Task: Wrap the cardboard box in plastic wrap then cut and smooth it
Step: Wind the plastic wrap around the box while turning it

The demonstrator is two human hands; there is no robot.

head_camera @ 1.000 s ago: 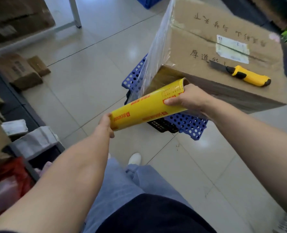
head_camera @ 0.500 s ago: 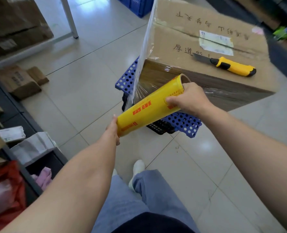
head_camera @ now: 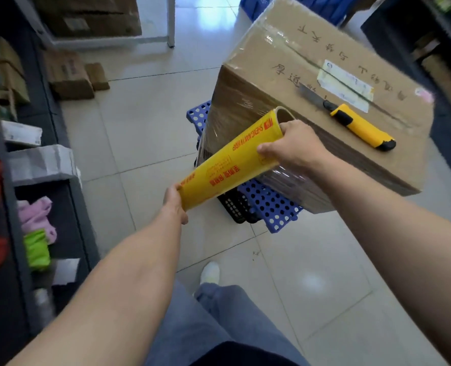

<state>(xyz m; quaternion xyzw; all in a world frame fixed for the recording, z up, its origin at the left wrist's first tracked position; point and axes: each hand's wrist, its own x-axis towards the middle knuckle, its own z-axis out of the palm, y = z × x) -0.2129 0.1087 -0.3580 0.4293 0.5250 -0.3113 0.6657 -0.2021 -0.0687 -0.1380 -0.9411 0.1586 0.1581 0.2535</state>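
A large cardboard box (head_camera: pixel 293 62) stands on a blue perforated crate (head_camera: pixel 272 207). Clear plastic film covers its near side and left corner. A yellow roll of plastic wrap (head_camera: pixel 232 159) is held slanted against the box's near side. My right hand (head_camera: pixel 295 146) grips the roll's upper end, thumb across the roll. My left hand (head_camera: pixel 174 204) grips its lower end. A yellow and black utility knife (head_camera: pixel 361 126) lies on top of the box with its blade out.
Dark shelving (head_camera: pixel 16 186) with cloths and papers runs along the left. Small cardboard boxes (head_camera: pixel 71 75) sit on the tiled floor behind. My leg and white shoe (head_camera: pixel 210 273) are below the roll. A table leg (head_camera: pixel 170 22) stands at the back.
The roll has moved right and closer to the box's near side, and the film that stretched out from the left corner now lies against the box. Both hands kept their hold.
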